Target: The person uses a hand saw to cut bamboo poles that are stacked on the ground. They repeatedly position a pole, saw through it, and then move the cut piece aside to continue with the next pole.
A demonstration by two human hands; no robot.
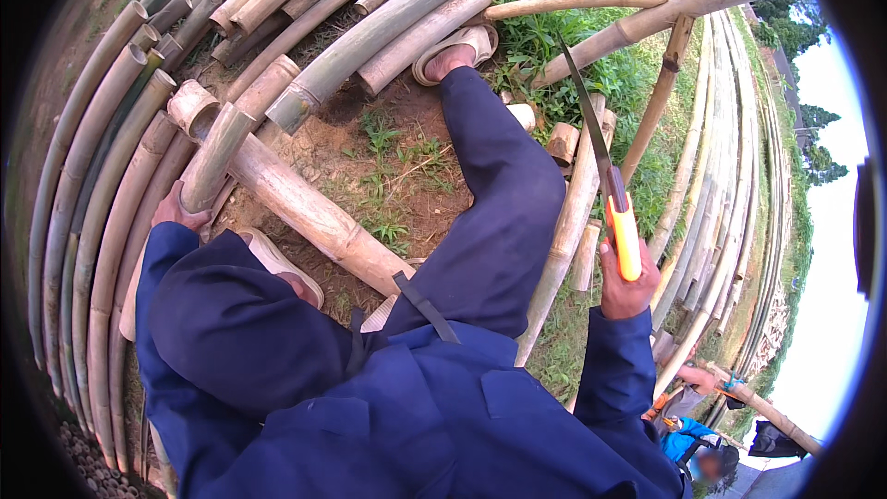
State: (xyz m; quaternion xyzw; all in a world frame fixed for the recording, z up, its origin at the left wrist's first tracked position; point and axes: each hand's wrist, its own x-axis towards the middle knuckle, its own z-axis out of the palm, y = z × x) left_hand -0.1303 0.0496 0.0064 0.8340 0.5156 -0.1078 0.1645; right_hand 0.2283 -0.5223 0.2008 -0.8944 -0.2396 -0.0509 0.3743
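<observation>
Raised on the right, my right hand [628,279] is closed around the orange-and-yellow handle of a hand saw [592,117]. The saw's dark, tapering blade points up and away from me, apart from the bamboo. At the left, my left hand [176,209] grips the near end of a bamboo pole [218,155], its fingers partly hidden. That pole lies across a thicker bamboo log [319,222], which runs between my legs toward my lap. Just beyond, the cut end of another bamboo pole [309,97] points toward the held one.
Stacked bamboo poles [88,194] curve along the left and far side. A bamboo frame [684,14] stands at the far right, beside short cut pieces [562,143]. My sandalled foot [453,57] rests on the soil. Another person [688,434] is at the lower right.
</observation>
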